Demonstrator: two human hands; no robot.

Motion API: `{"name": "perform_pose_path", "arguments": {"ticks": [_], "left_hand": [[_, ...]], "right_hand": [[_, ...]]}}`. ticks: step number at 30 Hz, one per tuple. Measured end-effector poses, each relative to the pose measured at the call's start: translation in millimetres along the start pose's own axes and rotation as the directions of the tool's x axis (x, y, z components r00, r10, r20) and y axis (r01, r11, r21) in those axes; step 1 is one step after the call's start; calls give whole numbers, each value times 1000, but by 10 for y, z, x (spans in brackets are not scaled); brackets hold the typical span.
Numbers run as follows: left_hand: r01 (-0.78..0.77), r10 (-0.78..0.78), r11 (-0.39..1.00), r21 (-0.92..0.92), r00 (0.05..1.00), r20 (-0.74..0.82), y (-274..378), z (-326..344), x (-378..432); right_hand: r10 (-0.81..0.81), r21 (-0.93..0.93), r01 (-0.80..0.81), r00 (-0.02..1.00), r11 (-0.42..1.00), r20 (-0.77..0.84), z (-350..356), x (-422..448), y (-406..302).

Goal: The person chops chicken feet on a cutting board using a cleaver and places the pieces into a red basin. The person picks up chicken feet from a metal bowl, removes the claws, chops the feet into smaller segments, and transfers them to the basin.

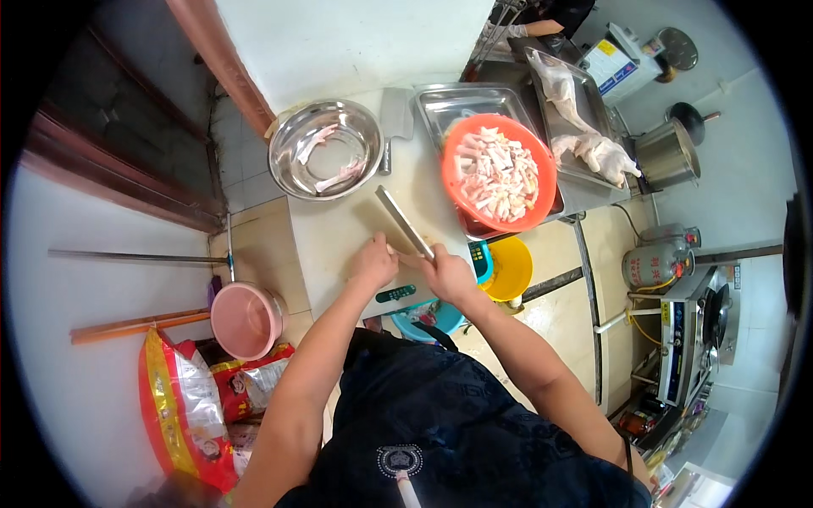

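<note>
My right hand [450, 273] grips a cleaver [406, 222], its blade seen nearly edge-on and slanting up to the left over the white cutting board [330, 244]. Close beside it, my left hand [376, 263] is curled low over the board. A pale piece of poultry [391, 249] shows at its fingertips, mostly hidden by the fingers. Two poultry feet [317, 142] lie apart in a steel bowl [279, 152] at the board's far left. To the right, an orange-red plastic basket [452, 181] is heaped with cut pale poultry pieces [498, 178].
A second cleaver [397, 114] lies flat beyond the bowl. The basket rests on a steel tray [470, 95]; another tray holds whole plucked birds [594, 152]. A dark green remote-like object [395, 294] lies at the near edge. Below are yellow [511, 270] and teal [444, 320] tubs. A gloved co-worker's hand [517, 30] shows behind.
</note>
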State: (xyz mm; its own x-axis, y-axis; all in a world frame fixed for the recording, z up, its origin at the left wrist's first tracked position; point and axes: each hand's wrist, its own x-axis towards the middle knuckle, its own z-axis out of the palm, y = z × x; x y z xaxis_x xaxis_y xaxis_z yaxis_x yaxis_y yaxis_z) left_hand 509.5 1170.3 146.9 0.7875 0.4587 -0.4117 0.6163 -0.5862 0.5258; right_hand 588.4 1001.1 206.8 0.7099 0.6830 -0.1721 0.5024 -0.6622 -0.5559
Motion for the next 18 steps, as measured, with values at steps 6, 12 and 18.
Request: {"name": "perform_pose_path", "arguments": {"ticks": [6,12,18], "left_hand": [[-191,232,953,234,959,-161,-71,27,-227],[-397,453,813,427,891,-33,25,122,-252],[-211,215,977,38,955,-203,42,401,-213]], "right_hand": [[-110,-4,110,991,994,-73,-319,-279,-105],[120,139,-108,989,984,-84,-73,-559,208],[-68,144,100,975,985,-213,-58,-595,102]]}}
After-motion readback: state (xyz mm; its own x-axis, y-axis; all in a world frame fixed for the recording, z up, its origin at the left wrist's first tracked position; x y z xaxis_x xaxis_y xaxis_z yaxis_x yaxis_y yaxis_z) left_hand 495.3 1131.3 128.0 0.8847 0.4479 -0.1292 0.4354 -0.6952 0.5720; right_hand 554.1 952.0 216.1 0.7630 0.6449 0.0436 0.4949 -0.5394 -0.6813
